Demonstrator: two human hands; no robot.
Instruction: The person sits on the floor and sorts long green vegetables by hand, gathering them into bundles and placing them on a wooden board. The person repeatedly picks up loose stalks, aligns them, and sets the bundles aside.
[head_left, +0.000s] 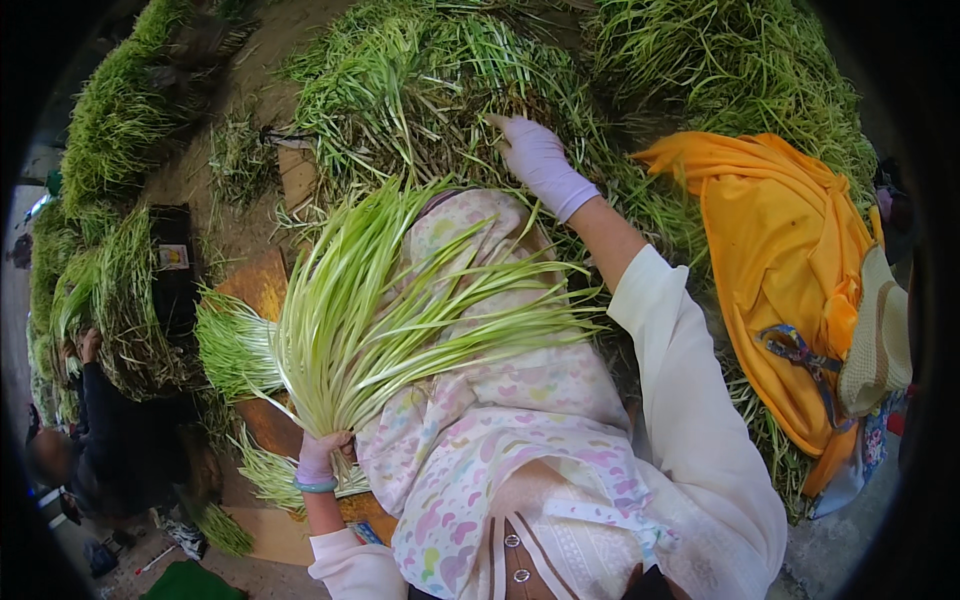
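My left hand (322, 455), in a thin light glove with a bracelet at the wrist, grips the pale root ends of a bunch of leafy green stalks (345, 322), perhaps garlic chives. The leaves fan out over the heart-patterned apron (480, 427) on my lap. Ahead of me lies a large heap of similar stalks (420, 105), mixed with brown, dry leaves. My gloved right hand (534, 154) reaches to the near side of this heap, fingers stretched out; whether it holds a stalk is unclear.
Sorted bundles (236, 345) lie left of my lap on a rusty board (259, 289). Another heap (735, 75) rises at the upper right. An orange cloth (780, 247) and a woven hat (874, 337) are at the right. A person in dark clothes (127, 442) handles stalks at the left.
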